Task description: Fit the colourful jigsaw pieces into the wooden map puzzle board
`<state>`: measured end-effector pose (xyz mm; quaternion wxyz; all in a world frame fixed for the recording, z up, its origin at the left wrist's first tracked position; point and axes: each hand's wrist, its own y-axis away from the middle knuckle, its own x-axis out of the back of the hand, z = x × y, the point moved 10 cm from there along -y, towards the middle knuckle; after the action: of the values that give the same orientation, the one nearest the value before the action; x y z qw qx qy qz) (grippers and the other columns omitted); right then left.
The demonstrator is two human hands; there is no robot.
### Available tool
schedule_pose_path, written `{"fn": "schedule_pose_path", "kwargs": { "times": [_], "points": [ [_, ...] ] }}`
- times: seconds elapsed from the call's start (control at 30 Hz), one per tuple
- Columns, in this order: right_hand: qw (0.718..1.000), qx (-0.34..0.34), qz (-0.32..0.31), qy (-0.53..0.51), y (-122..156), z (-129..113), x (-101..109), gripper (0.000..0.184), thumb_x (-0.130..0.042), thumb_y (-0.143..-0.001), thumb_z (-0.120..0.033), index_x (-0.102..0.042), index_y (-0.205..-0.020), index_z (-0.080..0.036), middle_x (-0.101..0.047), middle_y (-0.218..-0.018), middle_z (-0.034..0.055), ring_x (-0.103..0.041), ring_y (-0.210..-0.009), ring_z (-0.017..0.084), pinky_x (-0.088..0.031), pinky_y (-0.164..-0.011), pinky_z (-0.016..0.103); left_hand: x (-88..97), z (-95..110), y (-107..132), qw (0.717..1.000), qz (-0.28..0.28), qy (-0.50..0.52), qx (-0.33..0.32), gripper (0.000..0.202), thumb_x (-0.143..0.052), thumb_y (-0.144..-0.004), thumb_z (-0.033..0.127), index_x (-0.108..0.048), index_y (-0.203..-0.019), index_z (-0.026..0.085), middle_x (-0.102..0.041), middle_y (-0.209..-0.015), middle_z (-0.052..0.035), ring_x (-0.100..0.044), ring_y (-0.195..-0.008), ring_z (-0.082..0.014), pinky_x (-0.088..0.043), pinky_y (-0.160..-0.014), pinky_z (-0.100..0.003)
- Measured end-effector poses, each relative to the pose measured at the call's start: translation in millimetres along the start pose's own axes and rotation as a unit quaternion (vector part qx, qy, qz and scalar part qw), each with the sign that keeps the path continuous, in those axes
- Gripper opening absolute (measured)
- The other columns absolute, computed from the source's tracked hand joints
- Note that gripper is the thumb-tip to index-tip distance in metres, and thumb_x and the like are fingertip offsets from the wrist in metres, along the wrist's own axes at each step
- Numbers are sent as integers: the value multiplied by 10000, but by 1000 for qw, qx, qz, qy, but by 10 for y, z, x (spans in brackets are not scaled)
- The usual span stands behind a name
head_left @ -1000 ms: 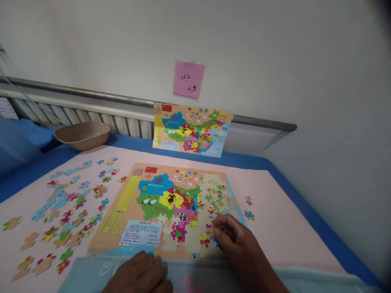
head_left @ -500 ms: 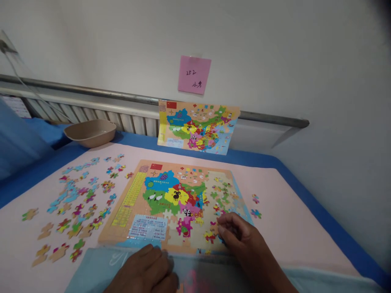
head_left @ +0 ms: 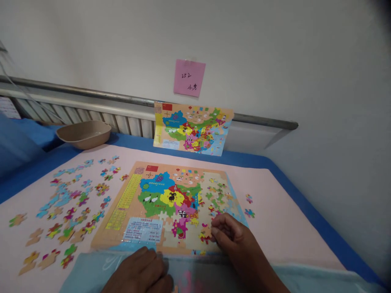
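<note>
A wooden map puzzle board [head_left: 131,191] lies in front of me on a pink cloth, its left half filled with coloured pieces. My right hand [head_left: 233,240] rests on the board's lower right part, fingers curled and pinched on a red and yellow puzzle piece [head_left: 205,234]. My left hand [head_left: 139,274] lies loosely closed on a light blue cloth [head_left: 91,268] just below the board's near edge; I cannot make out anything in it. Several loose puzzle pieces [head_left: 70,203] are scattered to the left of the board.
A printed reference map [head_left: 192,129] leans against the wall under a pink sticky note [head_left: 189,78]. A beige bowl [head_left: 84,134] stands at the back left. Two loose pieces [head_left: 249,206] lie right of the board. A rail and slatted panel [head_left: 91,116] run along the wall.
My right hand has shifted slightly left on the board, still pinching the piece. My left hand stays put. The view swayed right and then back.
</note>
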<state>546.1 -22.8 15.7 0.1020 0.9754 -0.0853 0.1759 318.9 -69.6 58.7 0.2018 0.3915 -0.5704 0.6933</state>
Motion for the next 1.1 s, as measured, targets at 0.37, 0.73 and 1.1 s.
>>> {"fn": "schedule_pose_path", "kwargs": {
  "times": [0.37,0.73,1.1],
  "points": [
    [999,1,4,38,13,-40,1,247,-602,-786,-498,-634,-770,-253,-522,-648,-40,-453,-605,171,-350,-583,292,-21,-10,-19,1000,-2,-3,-1,330,-439,-1090,150,-577,-794,198,-570,-673,7,-495,-591,-159,-328,-566,-345],
    [997,10,8,74,45,-60,-15,471,-590,-820,-609,-794,-1041,-245,-781,-992,75,-706,-920,295,-541,-806,385,-11,-21,-32,1000,-13,12,2,333,-419,-1102,162,-588,-816,190,-562,-689,-1,-481,-612,-163,-307,-576,-344],
    [998,8,-34,53,67,-96,-157,250,-558,-816,-497,-636,-806,-259,-628,-703,-11,-556,-663,198,-421,-626,312,2,-25,-29,1000,-19,17,4,357,-392,-1112,174,-574,-805,194,-582,-701,-3,-509,-613,-161,-338,-577,-343]
  ]
}}
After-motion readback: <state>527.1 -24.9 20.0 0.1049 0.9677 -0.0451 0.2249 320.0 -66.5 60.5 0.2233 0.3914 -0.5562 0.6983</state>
